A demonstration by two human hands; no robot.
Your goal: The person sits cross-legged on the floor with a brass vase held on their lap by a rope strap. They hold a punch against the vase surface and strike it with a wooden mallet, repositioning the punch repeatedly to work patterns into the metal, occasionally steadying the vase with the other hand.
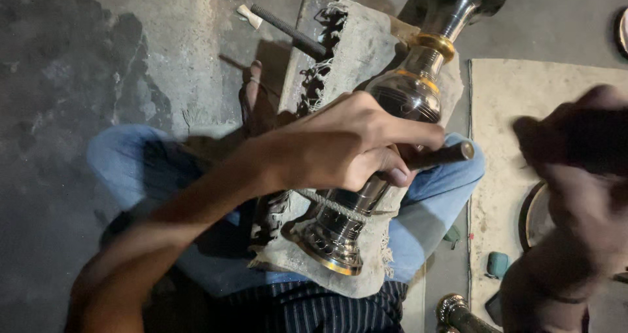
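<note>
A polished metal vase (392, 123), dark and mirror-bright with brass bands, is lying across the lap on a frayed grey cloth (356, 52). The left hand (347, 146) is closing round a dark rod (441, 155), pressing against the vase. The right hand (579, 176) is blurring; grip indeterminable.

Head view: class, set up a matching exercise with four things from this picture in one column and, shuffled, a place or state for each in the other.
Things:
1. shiny metal vase
2. left hand
3. right hand
4. threaded dark rod

Places or states:
A. lying on the concrete floor by the cloth's top edge
B. raised at the side, blurred
C. lying on frayed cloth across the lap
D. gripping a dark metal tool against the vase

Pairs: 1-C, 2-D, 3-B, 4-A
</note>
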